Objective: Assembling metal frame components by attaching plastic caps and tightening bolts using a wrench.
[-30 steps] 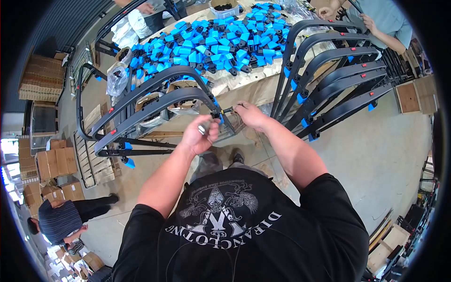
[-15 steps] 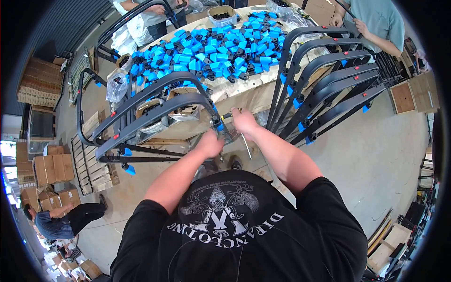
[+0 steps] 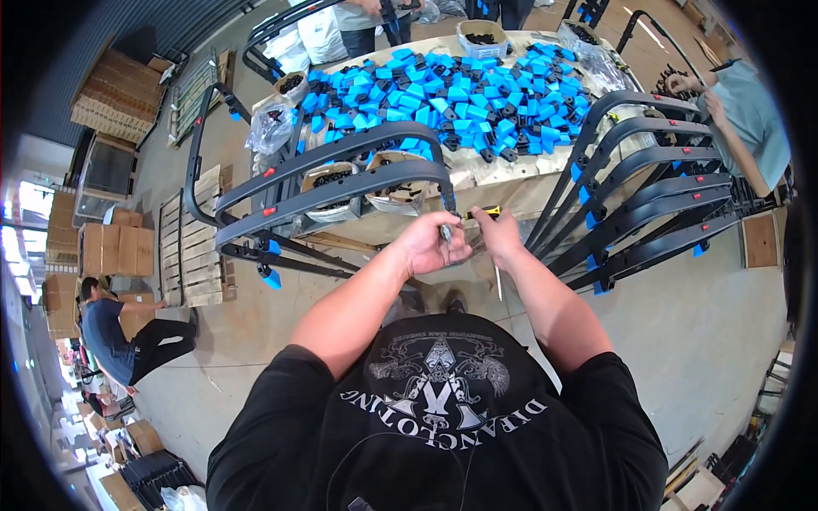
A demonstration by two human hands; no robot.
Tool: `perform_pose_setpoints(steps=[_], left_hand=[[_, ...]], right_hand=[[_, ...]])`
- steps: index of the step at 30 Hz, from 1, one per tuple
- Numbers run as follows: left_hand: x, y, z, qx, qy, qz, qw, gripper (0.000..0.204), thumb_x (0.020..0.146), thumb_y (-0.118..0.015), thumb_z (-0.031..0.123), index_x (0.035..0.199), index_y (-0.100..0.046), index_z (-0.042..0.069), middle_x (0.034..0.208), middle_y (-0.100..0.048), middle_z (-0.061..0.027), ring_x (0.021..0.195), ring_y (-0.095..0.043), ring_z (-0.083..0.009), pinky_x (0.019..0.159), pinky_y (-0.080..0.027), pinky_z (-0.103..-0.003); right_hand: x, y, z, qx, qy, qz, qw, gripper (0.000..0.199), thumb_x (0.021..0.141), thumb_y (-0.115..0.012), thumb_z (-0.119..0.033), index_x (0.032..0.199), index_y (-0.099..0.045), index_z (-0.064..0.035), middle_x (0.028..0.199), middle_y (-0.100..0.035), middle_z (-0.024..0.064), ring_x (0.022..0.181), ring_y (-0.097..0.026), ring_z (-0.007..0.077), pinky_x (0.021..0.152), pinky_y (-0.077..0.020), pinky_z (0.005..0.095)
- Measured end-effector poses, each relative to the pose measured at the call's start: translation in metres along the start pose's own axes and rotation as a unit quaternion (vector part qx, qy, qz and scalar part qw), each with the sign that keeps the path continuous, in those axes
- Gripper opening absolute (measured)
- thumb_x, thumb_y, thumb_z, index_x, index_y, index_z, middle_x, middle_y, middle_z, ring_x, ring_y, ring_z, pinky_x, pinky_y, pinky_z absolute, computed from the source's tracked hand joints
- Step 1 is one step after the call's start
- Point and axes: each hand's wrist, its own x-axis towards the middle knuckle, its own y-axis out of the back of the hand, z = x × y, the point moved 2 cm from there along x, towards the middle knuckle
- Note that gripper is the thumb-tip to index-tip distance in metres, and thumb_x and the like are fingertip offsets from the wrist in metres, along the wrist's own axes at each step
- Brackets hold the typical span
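While your left hand [image 3: 436, 244] is curled around a metal tool [image 3: 446, 232], your right hand [image 3: 500, 234], near it at 3 o'clock, is clamped on a yellow-and-black handle [image 3: 487, 212]. A thin shaft [image 3: 499, 285] shows at 6 o'clock of that right hand; you cannot tell whether it belongs to the handle. Just beyond your left fingers, at 12 o'clock, is the lower end of the near frame [image 3: 341, 188]; your fingers hide whether the tool touches it.

That black frame sweeps away from you toward 10 o'clock, with another behind it, and their bars cross in front of the tubs [image 3: 396, 206] at 11 o'clock. Beyond them, from 11 to 1 o'clock, the worktop [image 3: 511, 169] carries a heap of blue and black caps [image 3: 460, 98], with a white box [image 3: 483, 48] at its far edge. A clear bag [image 3: 271, 128] hangs at 10 o'clock.

More frames [image 3: 660, 125] crowd close together at 2 o'clock, between you and a co-worker [image 3: 750, 119] there. Another person [image 3: 362, 19] stands past the heap at 11 o'clock. Around 9 o'clock lie a pallet [image 3: 194, 247] and cartons [image 3: 106, 247].
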Motion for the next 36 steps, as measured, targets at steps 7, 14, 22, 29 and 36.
perform_pose_setpoints(steps=[7,14,22,29,36], left_hand=[[0.014,0.015,-0.015,0.576,-0.009,0.158,0.802,0.019,0.086,-0.064,0.015,0.09,-0.067,-0.003,0.083,-0.07,-0.0121,0.077,-0.069,-0.0254,0.069,-0.053,-0.036],[0.021,0.036,-0.032,0.693,-0.105,0.264,0.663,0.032,0.081,-0.068,0.022,0.098,-0.065,-0.005,0.09,-0.072,-0.0165,0.067,-0.066,-0.0248,0.066,-0.054,-0.039],[0.003,0.007,-0.021,0.552,-0.08,0.131,0.819,0.017,0.085,-0.063,0.014,0.092,-0.058,-0.001,0.082,-0.067,-0.0137,0.077,-0.068,-0.0238,0.067,-0.055,-0.04],[0.004,0.003,-0.005,0.045,0.008,0.111,0.993,0.02,0.087,-0.055,0.017,0.084,-0.058,-0.003,0.073,-0.062,-0.0115,0.06,-0.062,-0.0262,0.064,-0.054,-0.041],[0.022,0.026,-0.049,0.648,-0.17,0.333,0.664,0.026,0.085,-0.058,0.021,0.081,-0.061,-0.004,0.09,-0.07,-0.0225,0.073,-0.068,-0.0365,0.067,-0.055,-0.044]], right_hand=[[0.001,-0.005,0.004,-0.026,0.012,0.01,1.0,0.054,0.088,-0.075,-0.038,0.104,-0.058,0.0105,0.093,-0.068,0.0205,0.082,-0.064,0.0241,0.075,-0.0517,0.0395],[0.003,-0.01,-0.005,-0.016,-0.007,-0.021,1.0,0.046,0.09,-0.076,-0.035,0.102,-0.059,0.0064,0.086,-0.065,0.0098,0.074,-0.056,0.0158,0.065,-0.0483,0.0357],[0.001,-0.003,0.002,-0.054,0.027,0.024,0.998,0.045,0.089,-0.076,-0.035,0.1,-0.06,0.0053,0.083,-0.065,0.0097,0.072,-0.056,0.0145,0.063,-0.0479,0.0353],[-0.004,0.0,-0.002,-0.031,0.042,0.004,0.999,0.046,0.089,-0.076,-0.036,0.102,-0.058,0.005,0.087,-0.066,0.012,0.077,-0.059,0.0151,0.067,-0.0495,0.0341],[-0.007,-0.005,-0.008,-0.028,0.026,-0.018,0.999,0.046,0.089,-0.076,-0.035,0.104,-0.058,0.0041,0.089,-0.066,0.011,0.077,-0.058,0.0162,0.069,-0.0501,0.0343]])
